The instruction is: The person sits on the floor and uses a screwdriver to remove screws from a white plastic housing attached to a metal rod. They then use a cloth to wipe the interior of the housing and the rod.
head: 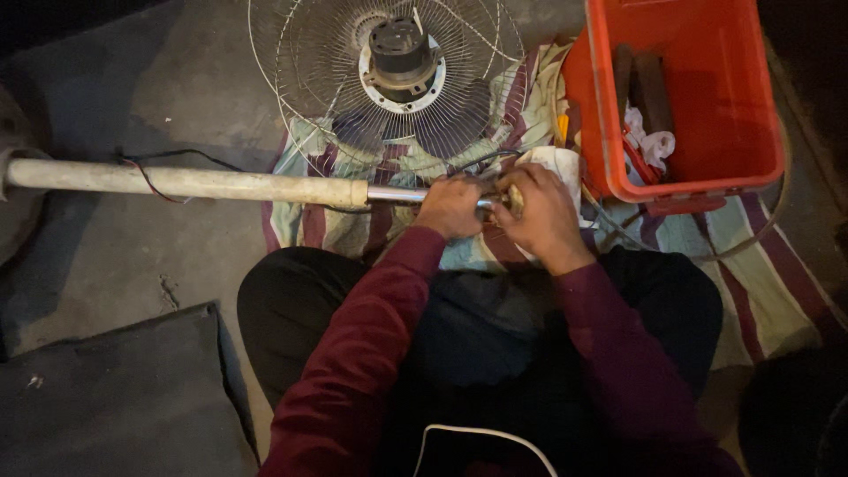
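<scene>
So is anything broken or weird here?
Yes. The round wire fan guard with its motor lies flat on the striped cloth, off its long pale metal pole. Both hands, left and right, grip the pole's end.

A wire fan guard with a dark motor at its middle lies on the floor at the top of the view, partly on a striped cloth. A red plastic bin stands on the cloth's upper right part, with dark blocks and a white rag inside. A dark mat covers the floor's lower left corner.
</scene>
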